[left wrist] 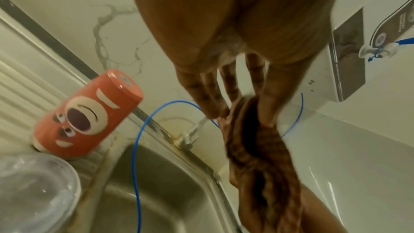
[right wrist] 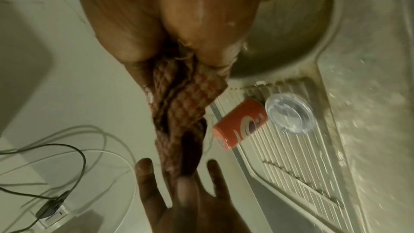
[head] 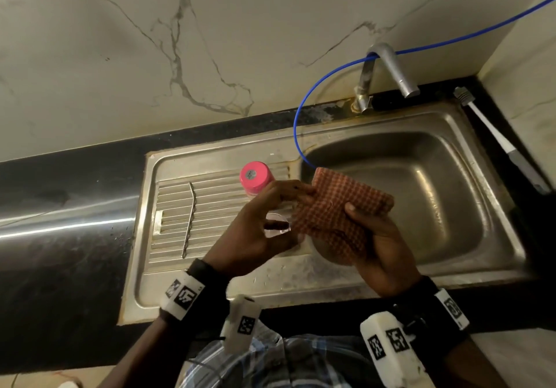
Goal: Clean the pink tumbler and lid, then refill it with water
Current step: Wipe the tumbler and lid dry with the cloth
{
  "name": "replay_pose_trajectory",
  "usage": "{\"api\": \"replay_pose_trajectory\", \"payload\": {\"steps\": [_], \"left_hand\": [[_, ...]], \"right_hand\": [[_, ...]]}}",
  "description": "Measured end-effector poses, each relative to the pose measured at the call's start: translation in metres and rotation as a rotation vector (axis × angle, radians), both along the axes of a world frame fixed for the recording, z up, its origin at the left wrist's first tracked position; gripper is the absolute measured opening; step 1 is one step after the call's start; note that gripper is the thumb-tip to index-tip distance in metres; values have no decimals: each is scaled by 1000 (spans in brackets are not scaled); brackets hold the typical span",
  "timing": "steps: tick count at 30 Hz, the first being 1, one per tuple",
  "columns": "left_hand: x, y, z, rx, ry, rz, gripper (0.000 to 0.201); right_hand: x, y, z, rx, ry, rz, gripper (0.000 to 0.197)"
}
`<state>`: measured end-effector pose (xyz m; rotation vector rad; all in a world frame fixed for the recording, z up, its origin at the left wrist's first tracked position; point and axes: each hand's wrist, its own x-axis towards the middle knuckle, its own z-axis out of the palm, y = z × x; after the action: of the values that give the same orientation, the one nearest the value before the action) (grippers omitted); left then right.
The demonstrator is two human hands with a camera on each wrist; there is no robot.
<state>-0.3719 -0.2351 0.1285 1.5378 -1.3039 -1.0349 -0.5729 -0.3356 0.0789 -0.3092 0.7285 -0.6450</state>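
Note:
The pink tumbler (head: 255,178) (left wrist: 87,116) (right wrist: 240,125) stands upside down on the ribbed drainboard (head: 174,207). It has a cartoon face printed on its side. Its clear lid (head: 278,225) (left wrist: 33,192) (right wrist: 290,112) lies flat beside it, partly hidden by my left hand in the head view. Both hands hold an orange checked cloth (head: 340,210) (left wrist: 257,157) (right wrist: 179,109) over the basin's left edge. My left hand (head: 293,207) (left wrist: 241,112) pinches the cloth's left end between thumb and straight fingers. My right hand (head: 370,237) (right wrist: 195,70) grips the other end, thumb on top.
A bent metal straw (head: 189,219) lies on the drainboard to the left. The steel basin (head: 421,192) sits under a faucet (head: 391,69), and a blue hose (head: 301,117) loops into it. A white-handled brush (head: 496,135) lies on the black counter to the right.

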Motion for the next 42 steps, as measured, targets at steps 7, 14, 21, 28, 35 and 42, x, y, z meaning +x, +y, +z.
{"api": "replay_pose_trajectory", "payload": {"steps": [7, 14, 21, 28, 35, 42], "left_hand": [[-24, -9, 20, 254, 358, 203, 43], [-51, -47, 16, 297, 589, 284, 62], [-21, -56, 6, 257, 1054, 594, 100], [0, -51, 5, 222, 1120, 544, 95], [-34, -54, 14, 334, 1075, 350, 93], [-33, -63, 14, 294, 1150, 330, 101]], "right_hand": [[11, -16, 13, -353, 326, -121, 29], [56, 11, 33, -654, 349, 58, 31], [37, 41, 29, -747, 244, 314, 13], [-1, 1, 34, -397, 123, -37, 15], [29, -22, 32, -809, 353, -42, 40], [27, 16, 15, -725, 337, 149, 37]]}}
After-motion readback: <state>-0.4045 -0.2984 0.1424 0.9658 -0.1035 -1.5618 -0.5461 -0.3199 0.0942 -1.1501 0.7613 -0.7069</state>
